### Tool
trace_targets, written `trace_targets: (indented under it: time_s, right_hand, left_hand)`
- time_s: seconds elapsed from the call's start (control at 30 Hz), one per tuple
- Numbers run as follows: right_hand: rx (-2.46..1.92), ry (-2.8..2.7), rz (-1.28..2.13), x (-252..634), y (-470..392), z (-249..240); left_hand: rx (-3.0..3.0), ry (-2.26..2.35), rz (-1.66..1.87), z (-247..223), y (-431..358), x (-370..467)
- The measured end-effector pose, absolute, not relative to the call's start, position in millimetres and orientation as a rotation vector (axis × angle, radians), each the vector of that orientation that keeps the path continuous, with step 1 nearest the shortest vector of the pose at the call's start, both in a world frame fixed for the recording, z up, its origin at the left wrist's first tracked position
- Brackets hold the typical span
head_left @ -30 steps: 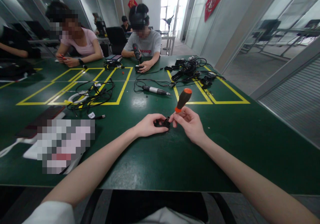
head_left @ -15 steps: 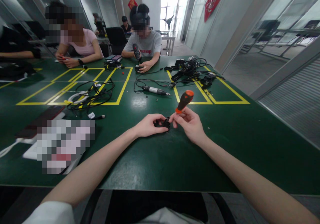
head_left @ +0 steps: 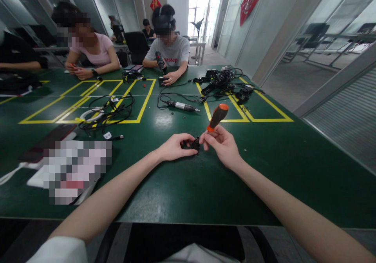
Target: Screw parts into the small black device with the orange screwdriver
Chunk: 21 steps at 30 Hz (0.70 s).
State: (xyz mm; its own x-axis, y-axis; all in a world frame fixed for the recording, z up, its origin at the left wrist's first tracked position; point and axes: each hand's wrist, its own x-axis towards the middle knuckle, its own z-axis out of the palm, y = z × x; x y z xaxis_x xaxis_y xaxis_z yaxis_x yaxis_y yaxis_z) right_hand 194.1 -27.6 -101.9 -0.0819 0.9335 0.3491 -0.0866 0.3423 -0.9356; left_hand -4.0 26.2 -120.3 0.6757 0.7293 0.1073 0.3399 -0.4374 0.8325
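Observation:
A small black part point(head_left: 196, 144) rests on the green table point(head_left: 176, 188), gripped between the thumb and fingers of my left hand point(head_left: 174, 147). Just right of it, my right hand point(head_left: 225, 145) has its fingers closed round the lower end of a screwdriver point(head_left: 219, 117) with a black and orange handle. The handle leans up and to the right. My fingers hide most of the shaft, and its tip cannot be made out. The right fingertips are very near the black part.
Beyond my hands lies a silver and black pen-shaped tool point(head_left: 182, 106) with a cord. Tangled black cables point(head_left: 220, 80) sit at the back right, more cables point(head_left: 117, 114) at the left, near a dark phone-like object point(head_left: 48, 143). A person point(head_left: 173, 51) works across the table.
The screwdriver handle has shifted very slightly in my right hand. My left hand and the black part have not visibly moved.

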Motion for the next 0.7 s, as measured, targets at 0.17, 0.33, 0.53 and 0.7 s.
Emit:
trace_targets:
  time_s: [0.17,0.33,0.53,0.7]
  right_hand:
    - [-0.878,-1.382,1.005,193.8,-27.0,-100.8]
    - [-0.858,-1.366,1.03,192.9,-26.8,-102.2]
    - [-0.867,-1.359,1.021,192.3,-29.9,-99.3]
    - [-0.897,-1.386,0.976,195.2,-28.1,-99.2]
  left_hand:
    - [2.043,0.832,0.595,-121.9,26.8,-4.0]
    - [2.047,0.816,0.597,-122.1,27.1,-4.2]
    - [2.046,0.821,0.585,-119.6,26.7,-3.8]
    - [2.037,0.837,0.588,-120.0,26.4,-3.6]
